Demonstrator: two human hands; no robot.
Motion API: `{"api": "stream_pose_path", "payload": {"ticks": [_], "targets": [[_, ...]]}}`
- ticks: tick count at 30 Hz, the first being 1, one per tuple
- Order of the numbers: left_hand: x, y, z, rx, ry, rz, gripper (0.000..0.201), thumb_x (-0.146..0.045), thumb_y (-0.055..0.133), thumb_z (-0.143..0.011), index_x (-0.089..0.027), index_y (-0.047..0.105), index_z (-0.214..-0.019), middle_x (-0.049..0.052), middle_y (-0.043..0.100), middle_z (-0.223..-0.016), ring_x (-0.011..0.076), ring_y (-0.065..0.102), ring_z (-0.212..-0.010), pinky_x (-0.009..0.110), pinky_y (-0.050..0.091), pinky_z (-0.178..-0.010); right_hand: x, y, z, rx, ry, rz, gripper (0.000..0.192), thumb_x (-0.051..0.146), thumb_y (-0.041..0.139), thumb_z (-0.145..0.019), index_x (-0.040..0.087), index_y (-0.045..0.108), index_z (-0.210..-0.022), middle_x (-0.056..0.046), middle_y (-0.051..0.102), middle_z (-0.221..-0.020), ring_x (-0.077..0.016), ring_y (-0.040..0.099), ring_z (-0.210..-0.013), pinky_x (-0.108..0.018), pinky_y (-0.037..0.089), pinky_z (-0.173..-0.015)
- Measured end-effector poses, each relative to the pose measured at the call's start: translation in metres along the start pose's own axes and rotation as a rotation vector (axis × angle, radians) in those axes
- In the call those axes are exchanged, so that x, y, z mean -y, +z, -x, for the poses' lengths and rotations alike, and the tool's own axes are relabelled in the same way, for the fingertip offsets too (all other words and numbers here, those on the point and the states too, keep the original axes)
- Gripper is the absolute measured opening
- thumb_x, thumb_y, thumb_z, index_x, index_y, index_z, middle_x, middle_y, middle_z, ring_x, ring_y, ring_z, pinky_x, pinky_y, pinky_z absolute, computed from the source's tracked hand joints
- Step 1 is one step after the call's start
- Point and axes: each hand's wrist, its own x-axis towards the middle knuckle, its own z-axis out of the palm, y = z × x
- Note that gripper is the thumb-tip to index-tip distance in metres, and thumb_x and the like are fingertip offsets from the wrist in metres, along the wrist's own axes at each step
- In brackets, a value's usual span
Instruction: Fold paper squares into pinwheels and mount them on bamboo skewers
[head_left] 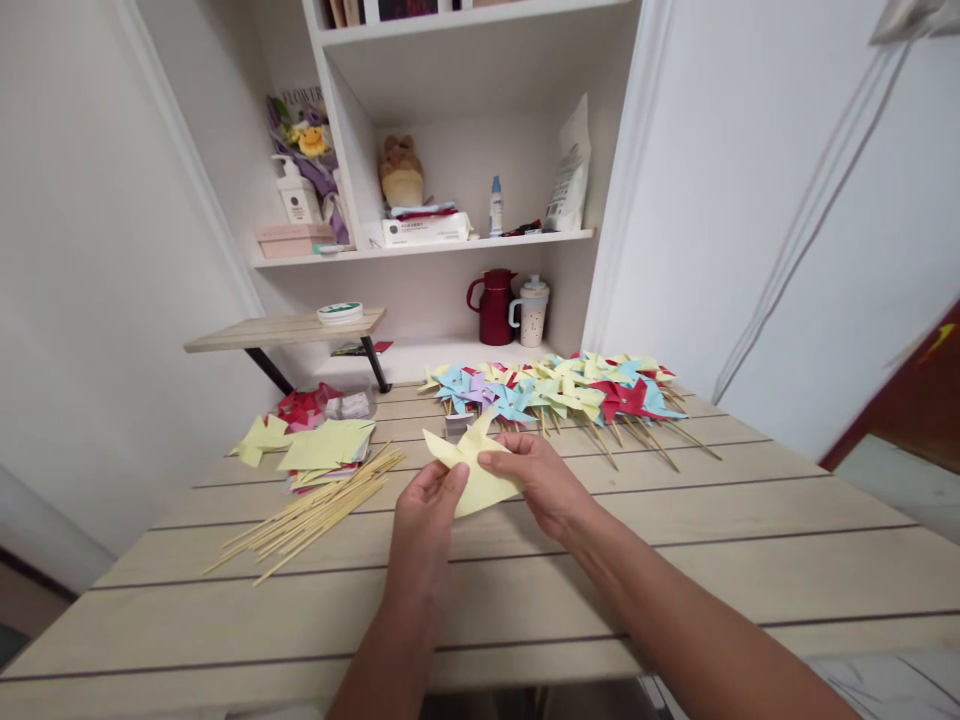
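Above the middle of the table, a pale yellow paper pinwheel (484, 488) is pinched between both hands. My left hand (424, 505) grips its left side, thumb on top. With thumb and fingers closed, my right hand (536, 475) holds its upper right part. Two points of the paper stand up at the far side, while the near part is flat. Beyond the hands lies a pile of finished paper pinwheels (626, 398) on sticks, in yellow, blue, red and purple. To the left are a bundle of thin wooden sticks (322, 515) and a stack of coloured paper sheets (328, 447).
Behind the paper stack sit a yellow folded paper piece (261, 438), red paper pieces (300, 405) and a clear container (350, 404). A small raised wooden stand (289, 330) is at the back left. A red jug (496, 308) and a cup (533, 312) stand at the back.
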Motion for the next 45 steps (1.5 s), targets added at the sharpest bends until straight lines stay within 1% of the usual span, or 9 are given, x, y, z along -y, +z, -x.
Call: {"api": "stream_pose_path", "payload": {"ticks": [9,15,20,23,26,30,33,40,45], "targets": [[0.002,0.001,0.0,-0.106,0.014,-0.038,0.032,-0.035,0.08,-0.067,-0.015,0.074,-0.091,0.005,0.076,-0.082,0.0209,0.069,-0.078,0.031,0.052,-0.076,-0.01,0.005,0.001,0.012,-0.024,0.028,0.033,0.035,0.083,-0.06,0.018,0.055,-0.061,0.004,0.058,-0.058,-0.0099,0.047,-0.054,-0.025,0.036,-0.058],[-0.001,-0.011,-0.004,-0.182,-0.019,-0.173,0.031,-0.036,0.08,-0.063,-0.014,0.074,-0.083,0.003,0.072,-0.069,0.0202,0.068,-0.069,0.028,0.05,-0.066,-0.01,0.001,0.002,0.096,-0.056,0.179,0.034,0.046,0.076,-0.072,0.019,0.055,-0.072,0.004,0.057,-0.064,-0.0113,0.049,-0.059,-0.025,0.036,-0.057],[-0.004,-0.026,-0.006,-0.129,-0.079,-0.215,0.034,-0.038,0.083,-0.06,-0.013,0.074,-0.08,0.004,0.072,-0.07,0.0196,0.067,-0.066,0.028,0.049,-0.062,-0.002,-0.004,0.006,0.235,-0.15,0.255,0.04,0.045,0.071,-0.081,0.026,0.049,-0.108,0.001,0.066,-0.081,-0.0163,0.061,-0.07,-0.028,0.045,-0.064],[-0.008,-0.032,-0.006,-0.08,-0.145,-0.178,0.034,-0.038,0.084,-0.059,-0.012,0.073,-0.078,0.005,0.072,-0.07,0.0173,0.065,-0.061,0.027,0.049,-0.061,-0.001,-0.009,0.006,0.293,-0.187,0.282,0.04,0.038,0.072,-0.082,0.028,0.043,-0.108,0.001,0.066,-0.086,-0.0168,0.063,-0.078,-0.029,0.048,-0.068],[-0.014,-0.035,-0.005,-0.101,-0.197,-0.142,0.035,-0.036,0.085,-0.058,-0.011,0.074,-0.08,0.006,0.072,-0.071,0.0158,0.065,-0.062,0.025,0.049,-0.061,-0.001,-0.015,0.004,0.307,-0.254,0.318,0.036,0.036,0.071,-0.083,0.028,0.043,-0.105,-0.002,0.067,-0.097,-0.018,0.065,-0.091,-0.033,0.051,-0.078],[-0.02,-0.041,-0.005,-0.13,-0.244,-0.117,0.039,-0.035,0.086,-0.056,-0.011,0.075,-0.084,0.008,0.074,-0.08,0.0146,0.066,-0.067,0.023,0.049,-0.06,0.005,-0.02,0.004,0.345,-0.441,0.493,0.027,0.035,0.069,-0.086,0.03,0.055,-0.108,-0.006,0.058,-0.13,-0.0223,0.059,-0.117,-0.045,0.047,-0.101],[-0.023,-0.046,-0.006,-0.107,-0.25,-0.106,0.038,-0.034,0.086,-0.058,-0.011,0.075,-0.086,0.009,0.074,-0.083,0.0131,0.065,-0.068,0.021,0.048,-0.06,0.009,-0.022,0.005,0.418,-0.523,0.715,0.015,0.032,0.069,-0.087,0.033,0.07,-0.102,-0.002,0.044,-0.147,-0.0253,0.047,-0.131,-0.049,0.04,-0.11],[-0.022,-0.051,-0.006,-0.055,-0.254,-0.093,0.039,-0.034,0.085,-0.061,-0.011,0.075,-0.091,0.01,0.074,-0.09,0.0138,0.064,-0.073,0.021,0.049,-0.063,0.005,-0.02,0.003,0.451,-0.57,0.82,0.016,0.03,0.076,-0.081,0.035,0.077,-0.096,0.002,0.039,-0.15,-0.0264,0.045,-0.132,-0.049,0.036,-0.114],[-0.017,-0.045,-0.001,-0.043,-0.256,-0.117,0.04,-0.039,0.084,-0.061,-0.011,0.075,-0.089,0.008,0.073,-0.084,0.0121,0.061,-0.068,0.02,0.043,-0.058,0.002,-0.017,0.003,0.444,-0.595,0.826,0.01,0.033,0.075,-0.082,0.034,0.078,-0.091,0.002,0.042,-0.149,-0.0268,0.044,-0.132,-0.049,0.035,-0.113]]}}
